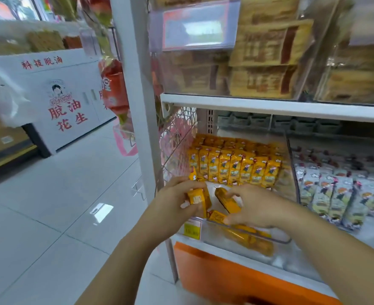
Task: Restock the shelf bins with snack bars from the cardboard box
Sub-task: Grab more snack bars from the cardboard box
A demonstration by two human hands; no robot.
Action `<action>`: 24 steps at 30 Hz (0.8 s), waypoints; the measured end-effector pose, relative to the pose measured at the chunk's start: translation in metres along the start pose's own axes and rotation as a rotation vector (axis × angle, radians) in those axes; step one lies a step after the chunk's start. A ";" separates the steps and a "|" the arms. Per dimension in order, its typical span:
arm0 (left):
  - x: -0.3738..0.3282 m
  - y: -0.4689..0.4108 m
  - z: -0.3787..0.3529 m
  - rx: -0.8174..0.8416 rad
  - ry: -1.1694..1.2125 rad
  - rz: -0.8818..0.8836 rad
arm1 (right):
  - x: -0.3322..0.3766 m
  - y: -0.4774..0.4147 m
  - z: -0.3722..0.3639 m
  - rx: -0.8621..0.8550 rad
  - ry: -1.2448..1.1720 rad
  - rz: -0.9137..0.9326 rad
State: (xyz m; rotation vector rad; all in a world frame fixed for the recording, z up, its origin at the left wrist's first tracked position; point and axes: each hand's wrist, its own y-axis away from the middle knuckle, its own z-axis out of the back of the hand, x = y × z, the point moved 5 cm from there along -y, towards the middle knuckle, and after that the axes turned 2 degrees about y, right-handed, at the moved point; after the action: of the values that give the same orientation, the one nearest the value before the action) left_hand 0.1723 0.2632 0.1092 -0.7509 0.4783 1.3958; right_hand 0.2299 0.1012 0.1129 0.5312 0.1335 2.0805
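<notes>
A clear plastic shelf bin (278, 240) holds upright rows of yellow snack bars (234, 166) at its back. Both my hands are over the bin's front. My left hand (177, 201) is shut on a few yellow snack bars (197, 198). My right hand (254, 205) grips a darker yellow bar (225, 199) tilted in the bin, with another bar (218, 216) under its fingers. More yellow bars (247, 238) lie flat against the bin's front wall. The cardboard box is out of view.
The neighbouring bin to the right holds grey-wrapped snacks (336, 194). The shelf above (269, 107) carries clear bins of tan packets (265, 51). A yellow price tag (191, 228) sits on the bin front, above an orange panel (225, 278). A white display stand (67, 102) stands across the tiled aisle.
</notes>
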 end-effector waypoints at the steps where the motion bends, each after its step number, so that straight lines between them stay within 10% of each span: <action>1: 0.000 -0.001 0.000 0.019 0.021 -0.006 | 0.006 -0.001 0.006 -0.068 -0.075 0.052; 15: 0.001 -0.007 -0.003 0.112 0.004 -0.005 | 0.012 -0.016 0.016 -0.353 -0.095 0.096; 24: 0.009 -0.016 0.000 0.026 -0.150 0.025 | 0.022 -0.029 -0.007 0.018 -0.087 0.111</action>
State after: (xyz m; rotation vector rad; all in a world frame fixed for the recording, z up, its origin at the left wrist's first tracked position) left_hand 0.1890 0.2700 0.1057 -0.6156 0.3886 1.4544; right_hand 0.2400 0.1357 0.1047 0.6522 0.0739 2.1619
